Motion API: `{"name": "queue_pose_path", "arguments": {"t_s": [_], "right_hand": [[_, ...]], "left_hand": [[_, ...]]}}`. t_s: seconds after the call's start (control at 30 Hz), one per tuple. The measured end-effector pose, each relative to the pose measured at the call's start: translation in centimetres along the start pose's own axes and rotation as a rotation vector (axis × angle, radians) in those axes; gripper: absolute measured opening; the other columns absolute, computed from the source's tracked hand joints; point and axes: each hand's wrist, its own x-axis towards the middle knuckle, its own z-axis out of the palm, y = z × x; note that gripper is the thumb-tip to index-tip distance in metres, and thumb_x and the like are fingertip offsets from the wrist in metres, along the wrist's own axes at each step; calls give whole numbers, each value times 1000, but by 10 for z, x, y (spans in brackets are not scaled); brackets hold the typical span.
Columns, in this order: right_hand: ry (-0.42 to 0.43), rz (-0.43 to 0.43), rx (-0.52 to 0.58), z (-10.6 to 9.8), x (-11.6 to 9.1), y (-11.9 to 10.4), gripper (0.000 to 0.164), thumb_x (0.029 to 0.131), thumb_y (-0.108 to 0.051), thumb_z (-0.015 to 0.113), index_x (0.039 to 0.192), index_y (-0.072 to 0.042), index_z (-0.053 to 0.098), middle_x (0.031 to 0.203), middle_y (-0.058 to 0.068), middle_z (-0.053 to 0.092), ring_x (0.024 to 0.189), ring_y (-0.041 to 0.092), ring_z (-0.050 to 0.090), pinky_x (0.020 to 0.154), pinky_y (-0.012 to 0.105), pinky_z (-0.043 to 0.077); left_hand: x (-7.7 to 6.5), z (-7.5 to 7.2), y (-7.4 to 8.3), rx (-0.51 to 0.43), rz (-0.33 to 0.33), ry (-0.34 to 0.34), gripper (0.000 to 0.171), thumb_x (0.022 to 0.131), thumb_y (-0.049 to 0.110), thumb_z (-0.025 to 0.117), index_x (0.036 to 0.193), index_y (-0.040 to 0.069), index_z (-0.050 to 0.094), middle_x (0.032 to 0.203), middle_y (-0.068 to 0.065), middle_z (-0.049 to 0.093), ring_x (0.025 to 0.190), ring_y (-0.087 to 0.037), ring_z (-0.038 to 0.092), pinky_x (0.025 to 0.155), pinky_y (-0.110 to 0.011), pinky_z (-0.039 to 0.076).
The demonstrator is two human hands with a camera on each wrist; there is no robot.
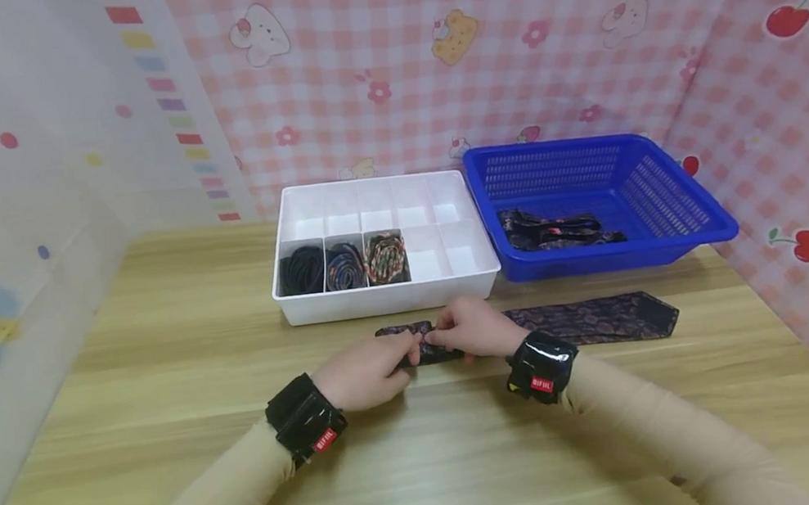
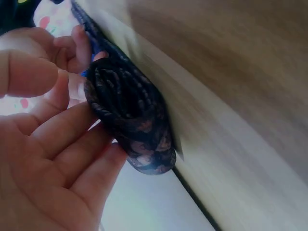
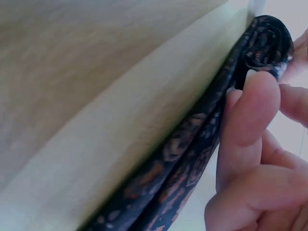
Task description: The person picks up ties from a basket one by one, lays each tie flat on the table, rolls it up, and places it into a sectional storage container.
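Note:
A dark patterned necktie (image 1: 592,320) lies along the table, its pointed wide end stretched out to the right. Its left part is wound into an oval roll (image 2: 139,125), layers showing at the edge. My left hand (image 1: 365,370) touches the roll with fairly straight fingers, and in the left wrist view the thumb stands apart from it. From the right, my right hand (image 1: 477,327) pinches the tie at the roll, thumb tip against the rolled edge in the right wrist view. Both hands are close together, hiding part of the roll.
Behind the hands stands a white divided box (image 1: 387,299); three front compartments hold rolled ties, including a black roll (image 1: 302,270). To its right, a blue basket (image 1: 612,257) holds more dark patterned ties (image 1: 550,229). Patterned cloth (image 1: 384,57) hangs behind the wooden table (image 1: 161,327).

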Motion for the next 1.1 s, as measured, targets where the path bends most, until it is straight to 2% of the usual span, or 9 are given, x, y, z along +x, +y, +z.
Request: {"name": "queue_pose_path", "arguments": {"t_s": [0.13,0.23,0.33,0.5,0.63,0.77,0.87,1.0,1.1], "right_hand": [[66,-11,-26,2,3,-6,25,87,-23,70,70,-10,58,60,0,57,43,16,58,43,25,42],[106,-47,-15,5,5,-12,19,83,-15,74,78,-11,56,65,-2,57,45,13,56,45,27,45],[104,-69,-2,8,6,-15,17,82,-10,74,81,-10,57,67,-3,59,46,11,55,47,28,48],[84,-73,37,15,7,-18,12,84,-7,72,78,-9,61,68,-3,62,45,11,55,47,28,49],[53,-104,69,21,12,-24,11,88,-13,68,79,-9,65,74,-3,63,45,13,57,48,28,49],[41,-87,123,22,16,-27,31,96,-32,59,79,-7,69,73,1,61,43,16,57,45,29,47],[34,-30,196,20,16,-25,48,99,-46,49,83,-5,70,73,3,64,41,17,54,44,32,48],[11,2,232,17,13,-24,58,99,-53,43,79,-5,68,74,4,66,39,15,52,45,33,49],[-10,-7,209,16,12,-24,60,99,-52,41,71,-5,66,69,5,64,39,15,51,47,31,47]], "left_hand": [[-5,-1,-8,-85,-20,43,13,87,10,59,98,14,55,89,4,57,74,-12,52,67,-28,46],[-12,-6,-17,-190,-114,145,11,86,12,62,96,14,58,85,2,60,70,-13,52,63,-30,45],[-20,-11,-25,-213,-241,223,8,86,15,65,92,14,59,86,0,63,76,-16,57,68,-33,48],[-33,-11,-35,-184,-341,189,12,88,20,63,95,13,57,94,-2,66,88,-18,62,78,-37,51],[-44,-14,-37,-239,-366,228,11,88,16,62,97,11,57,88,-1,63,77,-16,59,70,-35,50],[-49,-24,-33,-263,-339,298,10,89,12,60,99,10,57,90,-2,64,77,-17,60,69,-36,51],[-46,-30,-30,-301,-283,310,11,91,9,58,101,11,58,101,-5,67,93,-22,64,80,-41,52],[-39,-32,-27,-396,-203,280,14,92,3,54,105,9,56,114,-8,65,111,-28,61,92,-46,48],[-34,-29,-25,-416,-166,246,16,92,2,54,107,8,56,118,-9,64,116,-28,58,95,-45,47]]}}
